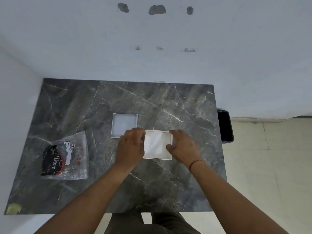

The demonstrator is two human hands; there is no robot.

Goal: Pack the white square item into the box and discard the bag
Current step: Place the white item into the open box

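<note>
— Asking where the white square item [156, 144] is lying relative to the grip.
— Lying flat inside the white box [157, 157], near the middle of the bench [168, 102], right between the two hands. Curling the left hand [130, 146] against the box's left wall; cannot tell whether actually clasping it. Pinching the right wall with the right hand [183, 147], thumb reaching in over the item.
— Going for the lid [124, 125] next?
— Probably. Sitting just beyond the left hand, near the box's far-left corner, so favouring the left.
— And the bag [67, 157]?
— Lying flat well off to the left, with the black bin [225, 127] standing past the bench's right edge; meaning carrying it across the whole bench.
</note>
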